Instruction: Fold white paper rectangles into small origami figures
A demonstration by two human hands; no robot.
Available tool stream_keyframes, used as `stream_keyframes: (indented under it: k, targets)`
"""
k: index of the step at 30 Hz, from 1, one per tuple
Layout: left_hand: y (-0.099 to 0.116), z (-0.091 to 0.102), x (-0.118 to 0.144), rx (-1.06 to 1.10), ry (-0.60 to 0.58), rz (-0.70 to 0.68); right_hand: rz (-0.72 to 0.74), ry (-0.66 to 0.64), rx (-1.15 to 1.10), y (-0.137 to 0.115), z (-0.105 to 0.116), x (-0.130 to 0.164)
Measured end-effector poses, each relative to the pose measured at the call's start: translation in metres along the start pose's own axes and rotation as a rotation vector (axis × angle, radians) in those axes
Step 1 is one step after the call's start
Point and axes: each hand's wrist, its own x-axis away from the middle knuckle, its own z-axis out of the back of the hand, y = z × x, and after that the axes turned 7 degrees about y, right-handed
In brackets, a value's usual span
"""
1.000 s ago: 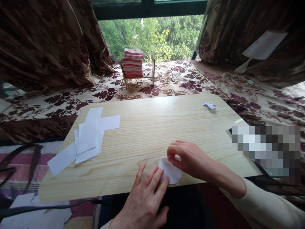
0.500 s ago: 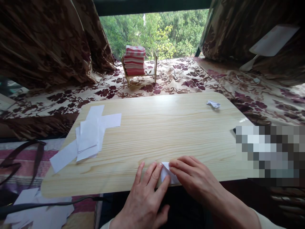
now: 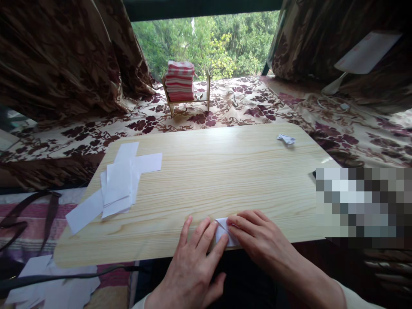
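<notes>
Taking the pale wooden tabletop (image 3: 206, 171) as the landmark and reading from its left: white paper sheets (image 3: 48, 285) lie on the floor below its left near corner, beside a dark cable (image 3: 64, 277), and a loose pile of white paper strips (image 3: 117, 184) sits on its left part, one strip hanging over the left edge. Beyond the far edge, on the flowered cloth (image 3: 241, 107), a small wooden rack (image 3: 188, 96) carries a stack of red-and-white folded cloths (image 3: 180, 81). At the middle of the near edge lies the small folded piece of white paper (image 3: 222, 231), flat on the wood, its long axis running roughly from the far left to the near right. The left hand (image 3: 193, 266) comes up from the near side with its fingers (image 3: 206, 231) spread and laid flat, their tips pressing the paper's left edge; it holds nothing closed. The right hand (image 3: 257, 236) reaches in from the right (both hands are about equally near, since both touch it), its fingers extended close together and pressing down on the paper's right part, with no pinch visible. A small crumpled or folded paper scrap (image 3: 286, 139) lies near the tabletop's far right corner, well apart from the hands. A blurred patch covers the right edge.
</notes>
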Motion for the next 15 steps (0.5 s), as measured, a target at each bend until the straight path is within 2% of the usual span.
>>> stream_keyframes:
  k: [15]
  targets:
    - [-0.0004, 0.0061, -0.0083, -0.024, 0.017, -0.029, 0.000, 0.002, 0.006, 0.0008, 0.0007, 0.0047]
